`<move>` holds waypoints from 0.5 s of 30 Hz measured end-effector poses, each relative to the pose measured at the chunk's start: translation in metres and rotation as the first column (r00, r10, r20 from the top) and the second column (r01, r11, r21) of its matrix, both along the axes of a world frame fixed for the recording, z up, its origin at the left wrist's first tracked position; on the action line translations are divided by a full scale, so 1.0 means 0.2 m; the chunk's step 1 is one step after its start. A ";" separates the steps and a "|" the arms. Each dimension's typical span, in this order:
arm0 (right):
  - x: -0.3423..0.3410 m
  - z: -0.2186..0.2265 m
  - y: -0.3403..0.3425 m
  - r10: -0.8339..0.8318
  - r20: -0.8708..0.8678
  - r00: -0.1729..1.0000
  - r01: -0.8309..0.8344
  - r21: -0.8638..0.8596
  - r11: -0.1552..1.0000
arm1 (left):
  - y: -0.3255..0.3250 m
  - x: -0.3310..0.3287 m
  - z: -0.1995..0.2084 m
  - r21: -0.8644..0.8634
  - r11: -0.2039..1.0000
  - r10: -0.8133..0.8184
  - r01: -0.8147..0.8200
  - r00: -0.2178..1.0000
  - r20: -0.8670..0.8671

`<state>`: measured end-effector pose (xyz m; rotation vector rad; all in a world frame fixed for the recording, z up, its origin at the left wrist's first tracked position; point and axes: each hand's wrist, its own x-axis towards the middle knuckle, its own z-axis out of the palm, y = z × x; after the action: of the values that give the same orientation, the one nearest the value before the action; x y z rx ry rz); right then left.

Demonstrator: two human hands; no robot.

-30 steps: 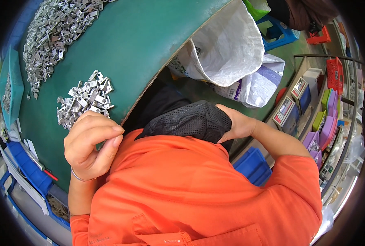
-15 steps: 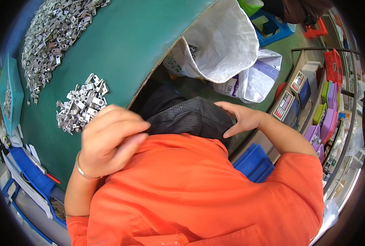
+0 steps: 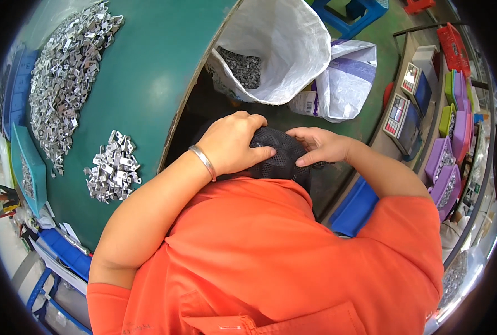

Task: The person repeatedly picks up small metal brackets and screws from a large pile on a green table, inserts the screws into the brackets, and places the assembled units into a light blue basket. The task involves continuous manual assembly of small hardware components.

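Black mesh fabric (image 3: pixel 279 151), perhaps a cap or a pouch, lies bunched across my lap at the edge of the table. My left hand (image 3: pixel 234 142), with a silver bangle at its wrist, is curled over the mesh's left side, thumb lying on it. From the right, my right hand (image 3: pixel 324 148) pinches the other side between thumb and bent fingers. Left of my left arm, a small heap of flat silver metal clips with holes (image 3: pixel 114 170) rests on the green table (image 3: pixel 148 84). Beyond it spreads a much larger pile of similar clips (image 3: pixel 64 84).
An open white woven sack (image 3: pixel 285 50) with small grey pieces inside stands past the table edge, beside a folded white-and-purple sack (image 3: pixel 349 84). A blue stool (image 3: pixel 352 17) is behind. Shelves at right hold purple bins (image 3: pixel 441 167). A teal tray (image 3: pixel 28 167) sits at the left.
My left hand has come from over the table edge, right and forward onto the mesh. My right hand stays at its side of the mesh. The view has shifted, showing more inside the white sack.
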<state>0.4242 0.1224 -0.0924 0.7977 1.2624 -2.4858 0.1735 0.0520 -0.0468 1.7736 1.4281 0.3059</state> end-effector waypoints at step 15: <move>-0.01 -0.08 -0.04 -0.052 -0.033 0.998 0.055 0.078 0.995 | 0.04 -0.07 0.00 -0.322 0.940 0.167 -0.110 0.974 0.154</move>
<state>0.4228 0.1151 -0.1077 0.8253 1.3747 -2.5131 0.1595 0.0596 -0.0477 1.3591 1.3895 0.2881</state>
